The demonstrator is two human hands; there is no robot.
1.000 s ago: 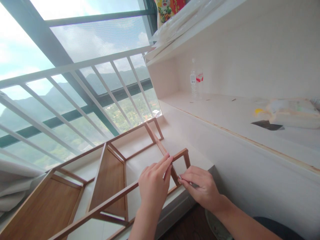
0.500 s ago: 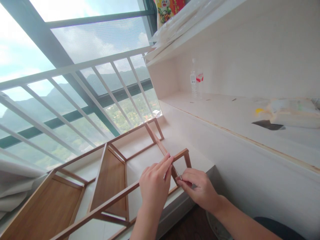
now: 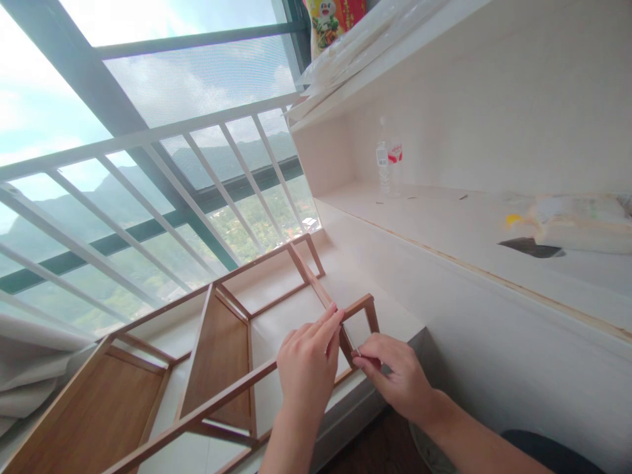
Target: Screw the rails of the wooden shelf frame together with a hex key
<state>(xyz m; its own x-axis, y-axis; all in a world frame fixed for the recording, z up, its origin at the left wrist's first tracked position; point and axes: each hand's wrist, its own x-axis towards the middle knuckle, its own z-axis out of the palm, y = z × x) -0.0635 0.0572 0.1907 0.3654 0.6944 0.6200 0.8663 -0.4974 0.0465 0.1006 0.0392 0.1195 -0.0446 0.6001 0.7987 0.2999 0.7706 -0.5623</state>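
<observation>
A brown wooden shelf frame (image 3: 232,394) lies tilted along the window ledge, with flat panels between its rails. My left hand (image 3: 309,359) is closed over the frame's near end, its fingers pressed together where a crossbar meets the side rail. Between the fingertips of my right hand (image 3: 395,372) is pinched a thin metal rod (image 3: 349,334) that looks like a hex key. Its far end reaches the joint beside my left fingertips, where the contact is hidden. One wooden leg piece (image 3: 371,313) juts out just beyond both hands.
White railings (image 3: 237,155) and a window run behind the frame. At right, a white shelf unit (image 3: 444,276) holds a clear plastic bottle (image 3: 390,164) and a plastic packet (image 3: 577,220). A grey curtain (image 3: 34,368) hangs at left. A dark round object (image 3: 548,454) shows at lower right.
Both hands stay at the same joint. My right fingers and the rod's near end have shifted very slightly right and down; the frame keeps its place.
</observation>
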